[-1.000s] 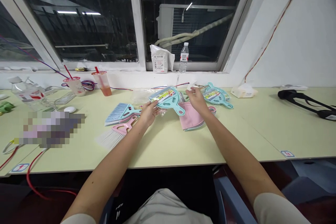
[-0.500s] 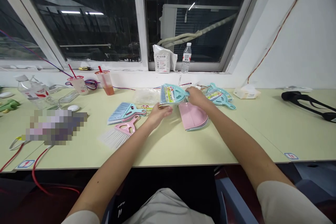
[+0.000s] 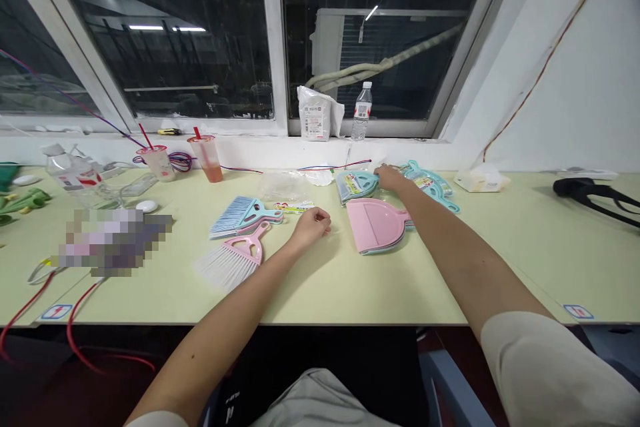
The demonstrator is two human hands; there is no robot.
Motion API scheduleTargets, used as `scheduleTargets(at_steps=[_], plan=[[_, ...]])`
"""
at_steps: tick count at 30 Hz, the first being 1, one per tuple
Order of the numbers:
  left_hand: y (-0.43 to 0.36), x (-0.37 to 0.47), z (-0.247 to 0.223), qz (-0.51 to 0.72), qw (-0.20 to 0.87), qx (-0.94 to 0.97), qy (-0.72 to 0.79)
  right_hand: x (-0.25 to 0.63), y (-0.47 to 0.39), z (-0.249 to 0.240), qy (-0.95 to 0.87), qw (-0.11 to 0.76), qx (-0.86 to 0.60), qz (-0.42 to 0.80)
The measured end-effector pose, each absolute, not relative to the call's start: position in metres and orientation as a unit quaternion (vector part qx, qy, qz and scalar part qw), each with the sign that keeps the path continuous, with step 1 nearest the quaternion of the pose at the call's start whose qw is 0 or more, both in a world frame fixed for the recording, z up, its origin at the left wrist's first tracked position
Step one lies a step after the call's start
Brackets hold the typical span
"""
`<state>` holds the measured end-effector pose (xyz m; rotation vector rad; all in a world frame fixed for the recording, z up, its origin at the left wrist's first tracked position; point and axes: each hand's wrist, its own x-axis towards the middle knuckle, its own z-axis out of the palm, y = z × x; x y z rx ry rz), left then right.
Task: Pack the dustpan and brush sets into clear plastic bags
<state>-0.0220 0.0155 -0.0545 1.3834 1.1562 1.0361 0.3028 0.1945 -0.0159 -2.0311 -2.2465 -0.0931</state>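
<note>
My right hand point(image 3: 391, 177) is closed round the handle end of a light-blue dustpan set with a brush point(image 3: 354, 185), which carries a colourful label and is low over the back of the table. My left hand point(image 3: 311, 227) hovers over the tabletop with fingers curled together and nothing visible in them. In front of my right hand lies a stack of dustpans point(image 3: 376, 223), a pink one on top. More labelled light-blue dustpan sets point(image 3: 431, 187) lie right of that hand. Left of my left hand are a blue-bristled hand brush point(image 3: 243, 215) and a pink hand brush point(image 3: 240, 255) with white bristles.
Clear plastic wrapping point(image 3: 285, 185) and a label strip point(image 3: 294, 207) lie behind my left hand. Drink cups point(image 3: 207, 159) stand at the back left. A water bottle point(image 3: 362, 112) is on the sill. A tissue pack point(image 3: 482, 179) and black straps point(image 3: 593, 200) lie right.
The blue dustpan set has moved down and back, to the right, with my right hand. My left hand has come off it, and its fingers have curled in.
</note>
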Motion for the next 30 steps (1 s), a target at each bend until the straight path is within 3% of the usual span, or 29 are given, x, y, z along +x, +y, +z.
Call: scheduleTargets(at_steps=[30], plan=[[0.017, -0.025, -0.053, 0.434, 0.483, 0.583, 0.488, 0.326, 0.190, -0.015, -0.733, 0.093, -0.674, 0.019]])
